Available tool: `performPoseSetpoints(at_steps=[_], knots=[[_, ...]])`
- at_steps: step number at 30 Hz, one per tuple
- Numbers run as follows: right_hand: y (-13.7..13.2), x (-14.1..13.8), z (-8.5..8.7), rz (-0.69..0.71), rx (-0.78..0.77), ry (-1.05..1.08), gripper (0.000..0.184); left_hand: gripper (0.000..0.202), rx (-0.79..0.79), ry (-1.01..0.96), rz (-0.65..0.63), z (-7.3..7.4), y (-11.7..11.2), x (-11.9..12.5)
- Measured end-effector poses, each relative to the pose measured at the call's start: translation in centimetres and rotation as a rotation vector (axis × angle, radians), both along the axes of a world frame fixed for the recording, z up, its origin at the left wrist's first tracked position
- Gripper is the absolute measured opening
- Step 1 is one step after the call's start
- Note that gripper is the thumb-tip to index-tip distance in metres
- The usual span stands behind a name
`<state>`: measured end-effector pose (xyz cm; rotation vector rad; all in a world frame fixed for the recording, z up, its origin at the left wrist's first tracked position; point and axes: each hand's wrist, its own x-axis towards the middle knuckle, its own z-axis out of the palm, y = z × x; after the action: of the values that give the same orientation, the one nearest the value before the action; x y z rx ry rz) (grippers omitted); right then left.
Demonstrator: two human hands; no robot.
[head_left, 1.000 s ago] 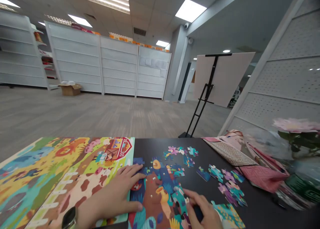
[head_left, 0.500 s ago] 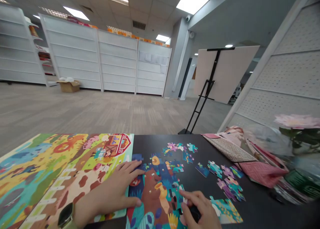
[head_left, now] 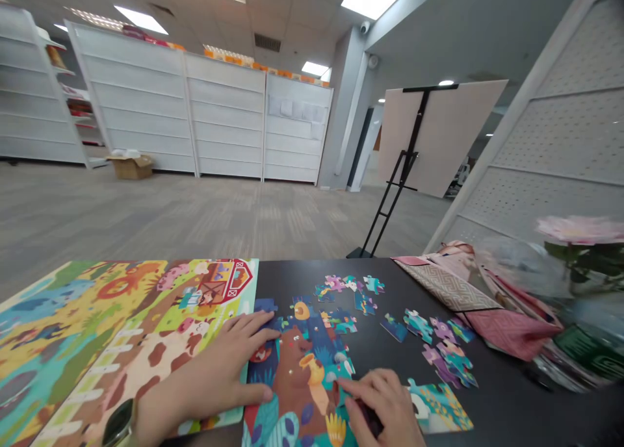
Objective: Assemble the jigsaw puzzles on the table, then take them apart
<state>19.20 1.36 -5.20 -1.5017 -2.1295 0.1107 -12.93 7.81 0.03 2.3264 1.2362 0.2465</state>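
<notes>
The partly built bear puzzle [head_left: 299, 369] lies on the black desk [head_left: 375, 364] just right of a finished farm puzzle [head_left: 121, 317], its long axis running near to far with the bear's head at the far end. Loose pieces [head_left: 441, 349] are scattered to its right, and beyond them lie a patterned fabric bag [head_left: 453, 291] and a pink flower [head_left: 580, 229]. The left hand [head_left: 219, 375] rests flat across the seam between the two puzzles, grip apart and empty, while the right hand [head_left: 390, 405] curls over the bear puzzle's near right edge - whether its grip pinches a piece I cannot tell.
</notes>
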Motion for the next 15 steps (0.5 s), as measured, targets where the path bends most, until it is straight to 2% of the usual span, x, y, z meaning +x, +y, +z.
performPoseSetpoints(at_steps=[7, 11, 15], knots=[[-0.1, -0.2, 0.2, -0.027, 0.045, -0.127, 0.023, 0.072, 0.000, 0.039, -0.003, 0.0, 0.1, 0.1], [-0.1, -0.2, 0.0, 0.039, 0.000, -0.155, 0.031, 0.071, 0.012, 0.018, 0.002, -0.2, 0.0, 0.0], [-0.5, 1.3, 0.5, 0.069, 0.019, -0.044, 0.047, 0.071, 0.020, 0.002, -0.007, -0.4, 0.0, 0.0]])
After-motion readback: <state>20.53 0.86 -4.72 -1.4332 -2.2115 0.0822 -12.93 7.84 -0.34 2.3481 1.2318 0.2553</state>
